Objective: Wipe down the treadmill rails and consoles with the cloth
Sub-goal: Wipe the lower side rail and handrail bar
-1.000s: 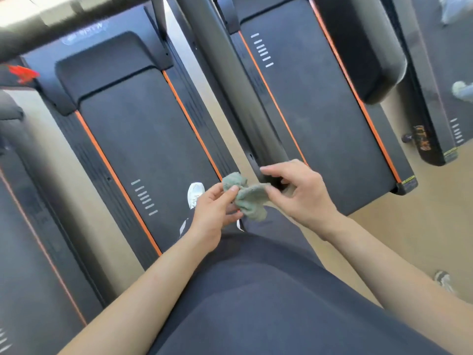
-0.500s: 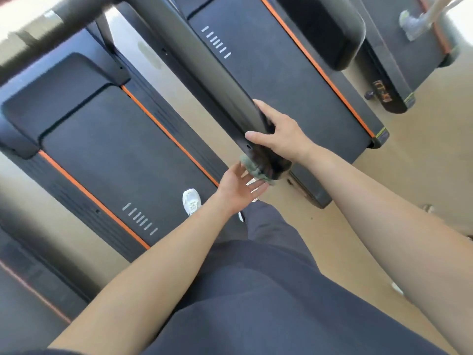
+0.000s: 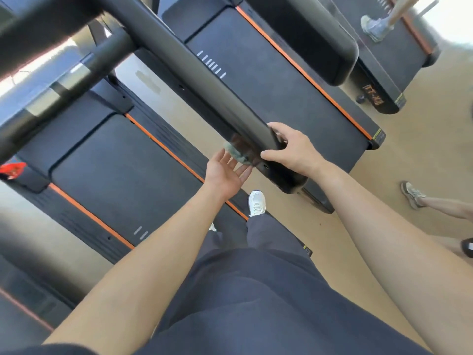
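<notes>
A long dark treadmill rail (image 3: 204, 80) runs from the upper left down to its end near the middle of the view. My right hand (image 3: 294, 149) grips that rail close to its end, fingers over the top and thumb on the near side. A small grey-green cloth (image 3: 234, 153) sits bunched against the rail's left underside. My left hand (image 3: 225, 175) is palm up beneath it, and its straight fingers press the cloth to the rail. Part of the cloth is hidden behind the rail.
Black treadmill belts with orange edge strips lie below, one on the left (image 3: 115, 175) and one on the right (image 3: 268, 80). Another dark rail (image 3: 320, 42) crosses the upper right. My white shoe (image 3: 256, 203) is below the hands. Other people's feet (image 3: 412, 194) stand on the tan floor at right.
A second ago both hands held the cloth in front of my body. They have since risen to the rail end; the right hand now grips the rail and the left presses the cloth under it.
</notes>
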`<state>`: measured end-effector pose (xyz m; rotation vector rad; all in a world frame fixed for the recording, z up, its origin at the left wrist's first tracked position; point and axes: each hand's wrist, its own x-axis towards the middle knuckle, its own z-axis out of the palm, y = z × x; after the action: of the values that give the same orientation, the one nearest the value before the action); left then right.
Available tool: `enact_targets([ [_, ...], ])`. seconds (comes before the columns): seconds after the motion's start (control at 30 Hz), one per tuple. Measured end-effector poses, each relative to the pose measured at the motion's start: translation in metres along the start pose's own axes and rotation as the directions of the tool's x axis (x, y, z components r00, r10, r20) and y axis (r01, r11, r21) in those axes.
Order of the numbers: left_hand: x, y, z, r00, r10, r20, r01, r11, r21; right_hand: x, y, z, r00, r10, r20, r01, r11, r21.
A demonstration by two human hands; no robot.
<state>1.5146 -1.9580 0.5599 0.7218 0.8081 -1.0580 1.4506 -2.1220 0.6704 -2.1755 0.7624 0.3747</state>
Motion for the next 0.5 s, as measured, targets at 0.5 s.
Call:
enact_targets([
  [0.5,0.001,0.102,0.008,0.987,0.161,-0.027,-0.163,0.982,-0.101,0.082,-0.104,0.016,0.956,-0.295,0.008,0.294,0.948,-0.123],
])
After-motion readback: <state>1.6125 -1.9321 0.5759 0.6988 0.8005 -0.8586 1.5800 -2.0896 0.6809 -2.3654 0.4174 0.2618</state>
